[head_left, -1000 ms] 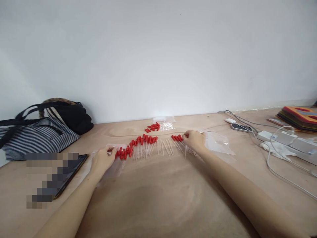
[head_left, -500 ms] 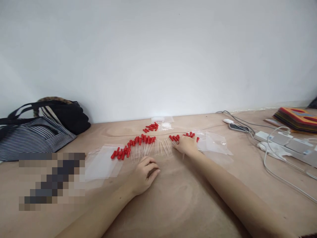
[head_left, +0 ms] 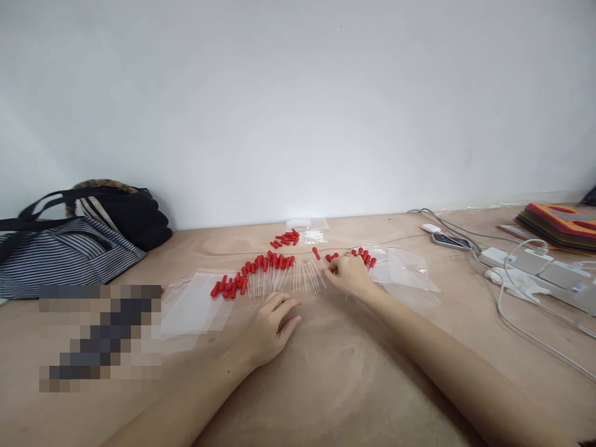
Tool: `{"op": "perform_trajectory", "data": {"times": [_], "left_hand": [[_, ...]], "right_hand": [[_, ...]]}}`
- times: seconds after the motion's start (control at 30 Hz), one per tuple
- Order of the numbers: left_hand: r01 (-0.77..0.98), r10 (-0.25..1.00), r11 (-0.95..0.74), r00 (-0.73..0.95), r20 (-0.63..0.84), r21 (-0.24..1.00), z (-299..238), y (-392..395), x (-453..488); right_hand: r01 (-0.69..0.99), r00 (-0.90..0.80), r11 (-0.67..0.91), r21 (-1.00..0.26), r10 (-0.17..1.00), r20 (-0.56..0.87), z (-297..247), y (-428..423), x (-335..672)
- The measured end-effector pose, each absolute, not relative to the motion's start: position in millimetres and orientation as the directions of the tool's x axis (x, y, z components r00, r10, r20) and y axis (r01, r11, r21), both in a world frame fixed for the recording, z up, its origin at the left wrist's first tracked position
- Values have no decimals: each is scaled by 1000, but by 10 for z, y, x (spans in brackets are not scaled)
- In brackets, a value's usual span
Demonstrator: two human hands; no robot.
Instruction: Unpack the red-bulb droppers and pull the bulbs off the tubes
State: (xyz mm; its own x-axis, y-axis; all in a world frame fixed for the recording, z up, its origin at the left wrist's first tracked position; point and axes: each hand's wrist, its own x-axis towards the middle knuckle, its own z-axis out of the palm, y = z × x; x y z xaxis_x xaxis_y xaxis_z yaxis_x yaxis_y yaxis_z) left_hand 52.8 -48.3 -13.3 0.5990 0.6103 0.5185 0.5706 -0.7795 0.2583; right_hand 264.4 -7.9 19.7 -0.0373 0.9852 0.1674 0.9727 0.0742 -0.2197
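Note:
A row of thin clear droppers with red caps (head_left: 272, 271) lies across the wooden table (head_left: 326, 372). My right hand (head_left: 347, 275) is at the right end of the row, fingers curled and pinching one dropper (head_left: 317, 256) whose red cap sticks out to the left. More red-capped droppers (head_left: 364, 256) lie just behind that hand. My left hand (head_left: 272, 326) rests on the table just in front of the row's tips, fingers loosely spread, holding nothing. A flat clear zip bag (head_left: 195, 304) lies to its left.
A small pile of red caps on a clear bag (head_left: 291, 237) sits near the wall. Crumpled clear bags (head_left: 410, 273) lie at the right. A striped tote (head_left: 60, 251) stands far left. Cables, a power strip (head_left: 535, 264), a phone (head_left: 449, 239) and stacked coloured sheets (head_left: 559, 223) fill the right side.
My left hand left the clear bag at the left and came to rest in front of the row. My right hand shifted slightly left and now pinches a single dropper.

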Motion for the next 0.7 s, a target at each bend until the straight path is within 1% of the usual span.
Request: {"op": "perform_trajectory", "data": {"times": [0.03, 0.07, 0.13, 0.2, 0.27, 0.33, 0.4, 0.5, 0.57, 0.63, 0.7], "left_hand": [[589, 616, -769, 577, 536, 249, -146, -476, 519], [607, 619, -758, 556, 554, 238, -160, -467, 512], [630, 611, -748, 532, 586, 208, -185, -446, 507], [625, 585, -760, 542, 604, 175, -202, -427, 513], [598, 545, -788, 567, 618, 146, -215, -411, 522], [574, 515, -809, 585, 626, 128, -227, -399, 530], [573, 508, -811, 585, 633, 121, -237, -393, 537], [580, 506, -807, 578, 641, 114, -233, -401, 554], [572, 499, -813, 594, 631, 105, -208, -423, 575], [561, 491, -823, 628, 604, 86, -170, -454, 600], [557, 483, -829, 662, 573, 55, -135, -484, 620]], "right_hand": [[966, -116, 161, -205, 970, 214, 172, -153, 2672], [946, -224, 279, -164, 930, 290, 134, -227, 2698], [879, -417, 475, -33, 800, 431, 29, -359, 2738], [808, -540, 580, 102, 661, 522, -83, -454, 2751], [762, -600, 617, 196, 560, 572, -164, -508, 2733], [740, -622, 627, 242, 502, 601, -201, -533, 2694], [744, -605, 627, 231, 484, 633, -208, -544, 2644], [758, -546, 633, 158, 483, 684, -212, -550, 2574], [753, -529, 644, 134, 472, 705, -231, -551, 2543], [735, -551, 659, 161, 442, 708, -259, -554, 2533], [715, -589, 664, 218, 404, 700, -287, -561, 2542]]}}
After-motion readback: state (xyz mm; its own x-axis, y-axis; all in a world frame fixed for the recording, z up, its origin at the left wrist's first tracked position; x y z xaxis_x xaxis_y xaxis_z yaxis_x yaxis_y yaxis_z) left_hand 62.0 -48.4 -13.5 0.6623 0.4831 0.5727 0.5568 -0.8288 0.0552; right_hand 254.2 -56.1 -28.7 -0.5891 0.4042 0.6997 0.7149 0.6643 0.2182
